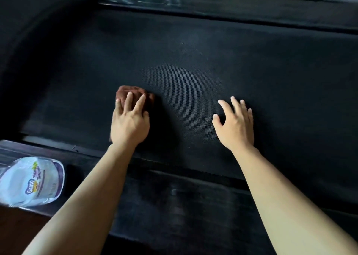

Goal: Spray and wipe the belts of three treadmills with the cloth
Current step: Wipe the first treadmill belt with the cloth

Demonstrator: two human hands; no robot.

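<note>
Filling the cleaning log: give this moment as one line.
phase: wiping | left hand: pressing brown cloth on treadmill belt | right hand: empty, on belt | spray bottle: lying on side rail

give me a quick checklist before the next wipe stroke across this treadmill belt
1. Cloth under the wiping hand: ok. The left hand presses flat on the brown cloth.
2. Cloth touching the treadmill belt: ok.
3. Right hand out of the stroke path: not ok if wiping rightward; it lies on the belt to the right of the cloth, empty.
4. Belt wet from spray: cannot tell; only a faint lighter patch shows mid-belt.
5. Spray bottle within reach: ok, lying by the near side rail at lower left.
6. Belt clear of other items: ok in view.
</note>
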